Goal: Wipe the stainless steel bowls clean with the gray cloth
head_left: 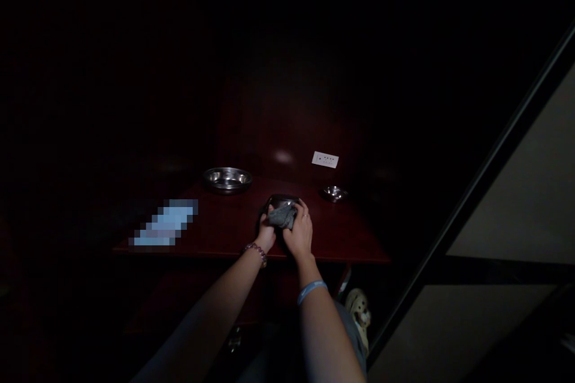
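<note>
Right hand (298,232): fingers curled closed over a crumpled grey cloth (283,216), pressing it against a small dark metal bowl (282,200). A ring shows on one finger. A light blue wristband (311,291) sits on the right forearm.

Left hand (266,233): closed against the left side of the same bowl, fingers wrapped at its edge and touching the cloth. How much of the bowl's rim it actually clasps cannot be told in the low light. A beaded bracelet (256,251) circles the left wrist.

Cloth and bowl: the cloth lies bunched between the two hands, over the near side of the bowl. The bowl sits at the near middle of a dark red table (350,239), close to its front edge. Only the far rim of the bowl shows above the cloth.

Surroundings on the table: a wider steel dish (227,179) stands upright beyond and to the left of the hands, well apart from them. A small steel dish (334,193) stands to the right, beyond the right hand, apart from the bowl. A white card (325,160) with a row of dark marks lies farther back on the right. A pale, blurred-out patch (165,224) lies near the left front of the table.

Below the table edge on the right, a pale shoe (359,309) shows on the floor. The rest of the scene is too dark to read
</note>
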A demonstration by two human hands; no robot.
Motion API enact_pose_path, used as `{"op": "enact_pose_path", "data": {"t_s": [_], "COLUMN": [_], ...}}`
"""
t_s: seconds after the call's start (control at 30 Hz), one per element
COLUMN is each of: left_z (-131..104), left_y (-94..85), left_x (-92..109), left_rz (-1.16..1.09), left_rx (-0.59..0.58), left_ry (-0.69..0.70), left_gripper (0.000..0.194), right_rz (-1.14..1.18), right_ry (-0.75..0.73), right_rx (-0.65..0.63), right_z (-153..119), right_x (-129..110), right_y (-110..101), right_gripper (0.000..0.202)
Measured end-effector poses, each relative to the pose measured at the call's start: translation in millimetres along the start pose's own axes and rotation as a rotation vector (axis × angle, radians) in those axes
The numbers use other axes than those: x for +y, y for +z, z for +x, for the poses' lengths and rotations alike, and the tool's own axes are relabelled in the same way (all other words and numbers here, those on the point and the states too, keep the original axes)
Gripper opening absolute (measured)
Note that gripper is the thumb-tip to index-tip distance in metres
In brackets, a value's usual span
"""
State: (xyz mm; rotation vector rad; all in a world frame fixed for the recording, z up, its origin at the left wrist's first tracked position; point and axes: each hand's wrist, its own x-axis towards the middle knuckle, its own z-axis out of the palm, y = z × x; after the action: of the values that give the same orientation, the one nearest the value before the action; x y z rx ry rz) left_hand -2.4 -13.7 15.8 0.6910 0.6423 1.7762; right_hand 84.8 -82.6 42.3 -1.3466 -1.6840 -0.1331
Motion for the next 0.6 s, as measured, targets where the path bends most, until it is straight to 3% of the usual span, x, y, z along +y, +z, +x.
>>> {"op": "enact_pose_path", "data": {"t_s": [0.07, 0.2, 0.33, 0.47, 0.6], "left_z": [0.9, 4.1, 8.1, 7.9, 2.1], "left_y": [-1.0, -1.7, -2.6, -3.9, -2.5], "left_x": [-0.5, -2.1, -4.9, -5.6, -1.8], "left_rz": [-0.045, -0.071, -0.018, -0.024, -0.007], "left_rx": [0.033, 0.081, 0.108, 0.094, 0.049], "left_ry": [-0.021, -0.053, -0.080, -0.058, -0.082], "left_gripper": [0.045, 0.033, 0.037, 0.044, 0.051], "right_rz": [0.072, 0.129, 0.098, 0.102, 0.132], "right_ry": [0.013, 0.160, 0.337, 0.483, 0.574], "right_rx": [0.073, 0.343, 0.521, 0.616, 0.631], "right_z": [1.4, 7.2, 12.4, 13.2, 12.6], "right_x": [-1.8, -3.5, 0.5, 7.6, 11.7], "right_y": [-0.7, -7.7, -16.8, -18.1, -12.8], "right_gripper": [0.061, 0.049, 0.042, 0.042, 0.048]}}
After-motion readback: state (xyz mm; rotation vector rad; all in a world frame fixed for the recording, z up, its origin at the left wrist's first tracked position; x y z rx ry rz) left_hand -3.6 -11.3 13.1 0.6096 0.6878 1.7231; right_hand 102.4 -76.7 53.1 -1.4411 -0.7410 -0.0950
